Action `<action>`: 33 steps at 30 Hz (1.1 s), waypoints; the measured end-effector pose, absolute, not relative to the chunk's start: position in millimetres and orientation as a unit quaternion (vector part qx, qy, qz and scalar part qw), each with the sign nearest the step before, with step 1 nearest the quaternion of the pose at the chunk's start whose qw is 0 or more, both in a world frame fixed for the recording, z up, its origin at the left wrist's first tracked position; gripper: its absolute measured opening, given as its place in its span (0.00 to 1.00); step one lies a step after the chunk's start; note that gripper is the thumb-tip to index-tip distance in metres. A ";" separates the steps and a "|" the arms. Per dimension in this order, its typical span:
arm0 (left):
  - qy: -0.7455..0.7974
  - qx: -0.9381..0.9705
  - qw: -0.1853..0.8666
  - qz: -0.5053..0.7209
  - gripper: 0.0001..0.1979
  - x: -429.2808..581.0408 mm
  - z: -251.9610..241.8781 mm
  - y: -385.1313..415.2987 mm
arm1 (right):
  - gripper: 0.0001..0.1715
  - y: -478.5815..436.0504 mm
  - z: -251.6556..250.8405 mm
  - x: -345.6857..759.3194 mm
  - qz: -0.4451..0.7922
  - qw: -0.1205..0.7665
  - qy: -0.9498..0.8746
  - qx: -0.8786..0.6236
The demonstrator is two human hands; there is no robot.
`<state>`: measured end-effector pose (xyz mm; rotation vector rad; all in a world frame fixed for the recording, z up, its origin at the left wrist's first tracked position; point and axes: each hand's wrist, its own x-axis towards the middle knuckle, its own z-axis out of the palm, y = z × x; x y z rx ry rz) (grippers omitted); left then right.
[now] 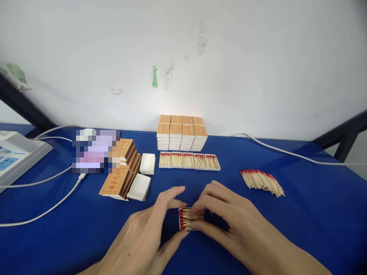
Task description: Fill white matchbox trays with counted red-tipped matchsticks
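A small white matchbox tray (179,221) lies on the table before me, with red-tipped matches (186,218) in it. My left hand (146,229) steadies this tray, thumb at its near edge and a finger at its far edge. Over the tray's right part, my right hand (229,214) has its fingers and thumb closed on the matches; the fingers cover that end. Farther back stands a row of trays (165,166) filled with matches. Off to the right, a loose heap of matches (262,181) is spread on the table.
Stacked orange matchboxes (182,131) stand against the wall. At left are matchbox covers (116,181), white trays (139,187) and a pixelated flat object (97,152). A white cable (57,208) and a power strip (17,160) lie farther left on the blue table (315,229).
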<state>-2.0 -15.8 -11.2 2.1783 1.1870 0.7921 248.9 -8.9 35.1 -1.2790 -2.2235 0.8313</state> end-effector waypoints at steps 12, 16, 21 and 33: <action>0.458 0.797 0.209 0.334 0.39 1.0 1.4 -17.8 | 0.19 -11.5 37.8 246.6 0.306 0.183 -0.808 -0.469; 0.458 0.791 0.212 0.347 0.35 2.4 7.1 -17.4 | 0.23 -10.7 35.6 249.1 0.286 0.216 -0.806 -0.470; 0.460 0.793 0.226 0.331 0.30 1.1 8.4 -19.7 | 0.19 -7.0 35.3 251.1 0.296 0.176 -0.805 -0.484; 0.422 0.815 0.268 0.294 0.34 -0.8 2.9 -25.8 | 0.16 -8.0 29.3 252.7 0.319 0.182 -0.781 -0.506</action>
